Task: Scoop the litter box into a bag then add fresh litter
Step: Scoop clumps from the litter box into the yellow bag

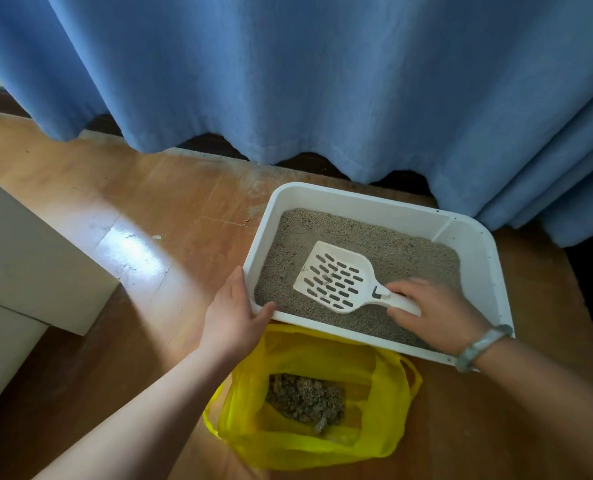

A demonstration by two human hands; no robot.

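Observation:
A white litter box sits on the wooden floor, filled with grey litter. A white slotted scoop lies flat on the litter. My right hand has its fingers on the scoop's handle, thumb and forefinger on either side. My left hand grips the box's near left corner, thumb over the rim. In front of the box an open yellow plastic bag holds a heap of dark clumped litter.
Blue curtains hang right behind the box, down to the floor. A pale cabinet or furniture edge stands at the left. Bare wooden floor lies between it and the box.

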